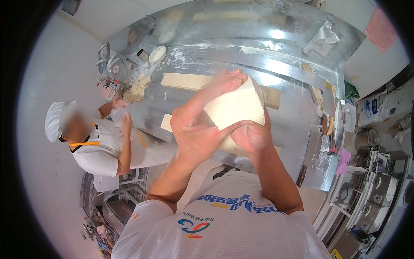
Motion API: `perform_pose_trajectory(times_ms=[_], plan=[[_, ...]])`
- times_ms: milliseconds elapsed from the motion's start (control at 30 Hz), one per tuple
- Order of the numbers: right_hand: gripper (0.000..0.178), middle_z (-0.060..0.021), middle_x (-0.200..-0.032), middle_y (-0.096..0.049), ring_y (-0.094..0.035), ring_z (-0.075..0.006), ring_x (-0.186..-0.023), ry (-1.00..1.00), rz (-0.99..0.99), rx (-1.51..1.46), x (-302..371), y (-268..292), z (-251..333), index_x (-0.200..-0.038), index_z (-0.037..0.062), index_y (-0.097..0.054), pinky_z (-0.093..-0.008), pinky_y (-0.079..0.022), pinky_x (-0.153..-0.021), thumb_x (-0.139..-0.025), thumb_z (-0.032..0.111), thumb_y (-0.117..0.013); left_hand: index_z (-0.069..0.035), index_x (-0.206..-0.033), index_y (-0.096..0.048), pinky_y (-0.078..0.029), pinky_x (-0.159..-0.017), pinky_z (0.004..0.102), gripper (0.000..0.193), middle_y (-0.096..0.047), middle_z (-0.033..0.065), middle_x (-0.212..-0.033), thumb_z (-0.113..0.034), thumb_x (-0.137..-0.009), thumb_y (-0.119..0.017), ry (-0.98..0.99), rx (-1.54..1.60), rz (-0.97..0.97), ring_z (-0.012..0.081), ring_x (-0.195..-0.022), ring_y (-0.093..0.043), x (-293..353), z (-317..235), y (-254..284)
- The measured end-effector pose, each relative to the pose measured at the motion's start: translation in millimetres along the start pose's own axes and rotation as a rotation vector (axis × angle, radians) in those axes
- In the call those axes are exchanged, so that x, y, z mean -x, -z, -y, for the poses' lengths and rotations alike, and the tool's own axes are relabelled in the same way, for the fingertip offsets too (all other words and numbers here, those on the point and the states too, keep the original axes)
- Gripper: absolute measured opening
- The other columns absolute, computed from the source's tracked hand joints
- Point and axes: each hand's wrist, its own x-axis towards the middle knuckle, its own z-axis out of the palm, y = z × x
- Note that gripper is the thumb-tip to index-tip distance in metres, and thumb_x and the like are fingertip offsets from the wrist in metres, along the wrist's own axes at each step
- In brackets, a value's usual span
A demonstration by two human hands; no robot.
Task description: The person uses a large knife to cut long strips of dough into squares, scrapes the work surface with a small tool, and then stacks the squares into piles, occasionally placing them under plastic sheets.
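A thick, pale stack of dough sheets (236, 105) is raised above the metal table, its layered edge showing on the right. My left hand (192, 125) wraps its left side, fingers reaching over the far end and thumb along the near edge. From below and the right, my right hand (255, 137) grips the same stack, its fingers partly hidden behind it. Under and behind my hands, a long row of cut dough stacks (183, 81) lies on the table. Another dough block (272, 98) sits right of the held stack, and a smaller piece (166, 122) left of my left wrist.
On the left, a co-worker (116, 142) in white holds a clear plastic bag (119, 113) beside a slicer-like machine (116, 69) and dough scraps (137, 91). Knives (325, 124) and a wooden bar (312, 82) lie along the right side of the floured metal table (289, 142).
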Motion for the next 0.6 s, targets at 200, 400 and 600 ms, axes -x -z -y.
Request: perform_pose_trajectory(times_ms=[200, 400, 600], plan=[[0.051, -0.008, -0.149, -0.057, -0.059, -0.0219, -0.133, -0.001, 0.026, -0.018, 0.4, 3.8, -2.8, -0.156, 0.0088, -0.046, -0.0377, -0.054, -0.104, -0.106, 0.006, -0.057, 0.004, -0.125, -0.073, -0.045, -0.12, 0.0509, 0.055, -0.076, 0.0162, -0.125, 0.0, -0.073, -0.091, 0.016, 0.003, -0.019, 0.0319, -0.128, -0.068, -0.6, -2.6, -0.6], [0.052, -0.0091, -0.149, -0.057, -0.059, -0.024, -0.135, 0.03, 0.027, 0.01, -0.2, 2.8, -6.1, -0.155, 0.0086, -0.046, -0.0395, -0.055, -0.106, -0.105, 0.013, -0.061, 0.005, -0.126, -0.073, -0.044, -0.12, 0.0536, 0.056, -0.076, 0.0165, -0.125, -0.001, -0.073, -0.091, 0.022, -0.02, -0.007, 0.0328, -0.127, -0.069, -1.2, -3.3, 1.4], [0.054, -0.0094, -0.151, -0.056, -0.058, -0.0256, -0.137, 0.057, 0.027, 0.043, -0.3, 2.1, -9.0, -0.156, 0.0082, -0.044, -0.0421, -0.054, -0.11, -0.106, 0.014, -0.061, 0.006, -0.126, -0.072, -0.043, -0.121, 0.0543, 0.058, -0.076, 0.0186, -0.125, 0.001, -0.072, -0.091, 0.007, -0.022, 0.01, 0.0343, -0.127, -0.068, -3.3, -2.7, 1.7]])
